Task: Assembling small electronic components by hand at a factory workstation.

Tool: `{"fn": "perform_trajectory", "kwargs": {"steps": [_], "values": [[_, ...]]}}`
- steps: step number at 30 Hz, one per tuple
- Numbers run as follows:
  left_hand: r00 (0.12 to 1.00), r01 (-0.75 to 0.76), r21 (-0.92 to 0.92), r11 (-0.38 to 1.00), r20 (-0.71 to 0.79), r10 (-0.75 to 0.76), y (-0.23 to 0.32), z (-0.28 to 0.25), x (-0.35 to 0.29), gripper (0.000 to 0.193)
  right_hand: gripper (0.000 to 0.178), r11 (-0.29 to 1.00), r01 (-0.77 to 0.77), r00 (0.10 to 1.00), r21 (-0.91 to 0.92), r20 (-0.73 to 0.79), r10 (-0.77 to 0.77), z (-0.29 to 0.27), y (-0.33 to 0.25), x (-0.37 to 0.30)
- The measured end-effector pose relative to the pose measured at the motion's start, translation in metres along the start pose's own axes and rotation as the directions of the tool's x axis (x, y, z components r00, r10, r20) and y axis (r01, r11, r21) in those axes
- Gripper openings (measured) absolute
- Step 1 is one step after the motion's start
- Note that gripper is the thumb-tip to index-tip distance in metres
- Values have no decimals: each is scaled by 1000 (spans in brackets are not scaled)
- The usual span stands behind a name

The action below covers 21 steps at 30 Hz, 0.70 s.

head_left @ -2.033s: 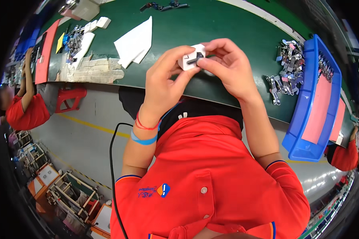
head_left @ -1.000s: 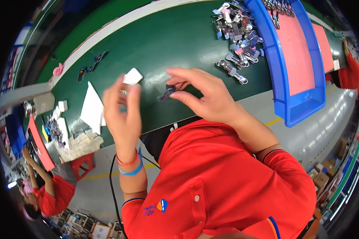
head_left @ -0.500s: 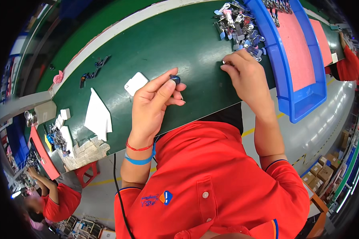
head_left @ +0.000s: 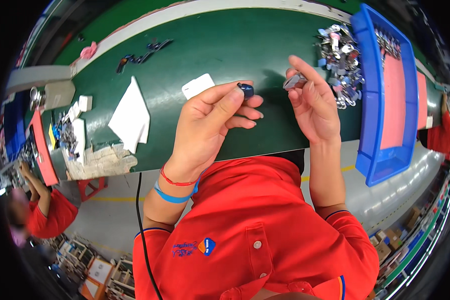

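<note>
My left hand (head_left: 210, 117) pinches a small glossy dark blue rounded piece (head_left: 246, 90) between thumb and forefinger, the other fingers loosely bent. Across from it, my right hand (head_left: 315, 102) is raised with its palm partly showing. Its fingers hold a small shiny grey clip-like piece (head_left: 295, 81), whose exact kind I cannot make out. Beside the right hand lies a loose pile of small metal and coloured clip-like pieces (head_left: 341, 55). A white rounded pad (head_left: 198, 85) lies on the green table (head_left: 225, 45) just behind my left hand.
On the right stands a long blue tray (head_left: 373, 115) lined with pink, with clip-like pieces in a row at its far end. Several dark pieces (head_left: 144, 55) and a white sheet (head_left: 130, 117) lie to the left. Co-workers in red (head_left: 52, 215) sit at both sides.
My right hand has turned from palm down to palm partly up, bringing the grey piece into view. My left hand keeps the dark blue piece. The whole view has shifted.
</note>
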<state>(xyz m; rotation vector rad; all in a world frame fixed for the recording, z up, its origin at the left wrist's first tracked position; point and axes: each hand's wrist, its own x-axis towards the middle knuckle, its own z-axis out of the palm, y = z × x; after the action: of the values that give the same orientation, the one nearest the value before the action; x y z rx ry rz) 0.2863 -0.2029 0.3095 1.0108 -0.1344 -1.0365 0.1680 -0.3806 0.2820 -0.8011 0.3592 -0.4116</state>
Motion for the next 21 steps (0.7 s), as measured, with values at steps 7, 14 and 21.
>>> {"fn": "perform_trajectory", "kwargs": {"steps": [7, 14, 21], "values": [[993, -49, -22, 999, -106, 46, 2, -11, -6, 29, 28, 695, 397, 918, -599, 265, -295, 17, -2, -1], [999, -14, -47, 999, -48, 12, 0, -13, -6, 28, 26, 202, 656, 709, -727, 502, -495, 40, -7, -8], [1000, 8, 51, 999, 28, -9, 1, -12, -6, 24, 28, 99, 701, 665, -706, 597, -448, 41, -13, -12]]}}
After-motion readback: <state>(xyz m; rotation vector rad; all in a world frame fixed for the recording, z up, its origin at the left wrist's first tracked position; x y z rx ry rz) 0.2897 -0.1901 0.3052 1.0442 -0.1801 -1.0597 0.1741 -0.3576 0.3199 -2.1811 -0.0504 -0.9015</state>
